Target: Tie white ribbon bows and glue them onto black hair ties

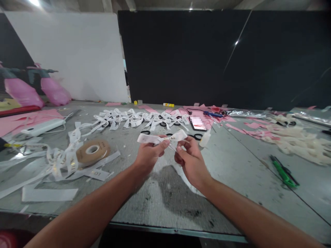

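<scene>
Both hands are raised over the grey table (232, 165), pinching one white ribbon bow (161, 137) between them. My left hand (148, 155) grips the bow's left loop with thumb and fingers closed. My right hand (190, 160) pinches the bow at its middle, fingers curled, with a thin ribbon tail hanging below. A ribbon spool (92, 152) with loose white printed ribbon (62, 162) lies to the left of my left hand.
A row of several finished white bows (139, 119) lies behind the hands. Black scissors (198, 136) and a small white bottle (205, 138) sit just beyond my right hand. Green-handled cutters (284, 171) lie right. Pink paper scraps (204, 115), a phone (198, 123) and cream ribbon (297, 137) are farther back.
</scene>
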`<state>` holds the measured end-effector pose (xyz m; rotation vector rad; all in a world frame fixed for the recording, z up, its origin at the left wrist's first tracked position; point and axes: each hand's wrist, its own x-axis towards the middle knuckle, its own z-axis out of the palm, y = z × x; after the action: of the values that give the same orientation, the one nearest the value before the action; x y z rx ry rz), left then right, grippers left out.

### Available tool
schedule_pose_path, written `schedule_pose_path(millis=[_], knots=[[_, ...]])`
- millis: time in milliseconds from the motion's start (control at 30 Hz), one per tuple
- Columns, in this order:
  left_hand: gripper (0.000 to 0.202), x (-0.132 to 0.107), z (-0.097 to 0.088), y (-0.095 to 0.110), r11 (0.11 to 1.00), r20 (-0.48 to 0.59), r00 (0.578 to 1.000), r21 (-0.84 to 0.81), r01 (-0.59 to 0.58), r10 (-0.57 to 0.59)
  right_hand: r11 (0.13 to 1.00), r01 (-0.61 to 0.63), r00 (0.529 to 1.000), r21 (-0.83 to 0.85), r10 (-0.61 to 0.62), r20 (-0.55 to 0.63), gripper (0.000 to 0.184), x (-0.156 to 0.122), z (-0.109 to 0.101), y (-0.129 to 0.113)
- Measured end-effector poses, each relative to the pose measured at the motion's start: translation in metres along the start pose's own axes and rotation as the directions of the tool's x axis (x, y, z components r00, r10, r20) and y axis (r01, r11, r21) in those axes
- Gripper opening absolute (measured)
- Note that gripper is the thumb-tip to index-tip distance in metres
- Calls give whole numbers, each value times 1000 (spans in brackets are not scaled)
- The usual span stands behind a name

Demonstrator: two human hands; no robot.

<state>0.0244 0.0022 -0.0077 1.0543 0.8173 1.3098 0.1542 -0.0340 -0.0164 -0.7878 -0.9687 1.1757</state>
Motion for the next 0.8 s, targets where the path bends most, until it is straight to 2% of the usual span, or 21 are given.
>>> schedule_pose_path(millis=[167,267,333,433,567,633,700,800], knots=[[38,9,-8,-1,994,-50,996,-72,-79,75,997,-70,994,-13,69,-86,39,1,-6,-6],[41,9,-10,-1,997,-48,997,-45,-57,55,984,-114,993,-137,107,-57,28,2,-8,-7],[46,5,-9,1,1000,0,1000,21,-4,4,960,-99,994,-262,109,21,25,2,-7,-8],[53,-3,-7,5,996,146,989,85,26,-39,935,-52,985,-352,106,136,28,3,-5,-9],[59,-9,-5,9,985,278,961,166,-47,-1,906,10,996,-422,30,88,30,4,-5,-10],[63,-10,-4,9,978,321,947,196,-76,10,888,67,994,-456,-21,106,28,4,-6,-9],[64,-10,-4,9,975,332,943,206,-79,7,879,97,992,-467,-46,119,26,5,-7,-7],[58,-10,-3,9,974,303,952,223,-26,-44,875,78,997,-477,-60,51,27,7,-8,-6]])
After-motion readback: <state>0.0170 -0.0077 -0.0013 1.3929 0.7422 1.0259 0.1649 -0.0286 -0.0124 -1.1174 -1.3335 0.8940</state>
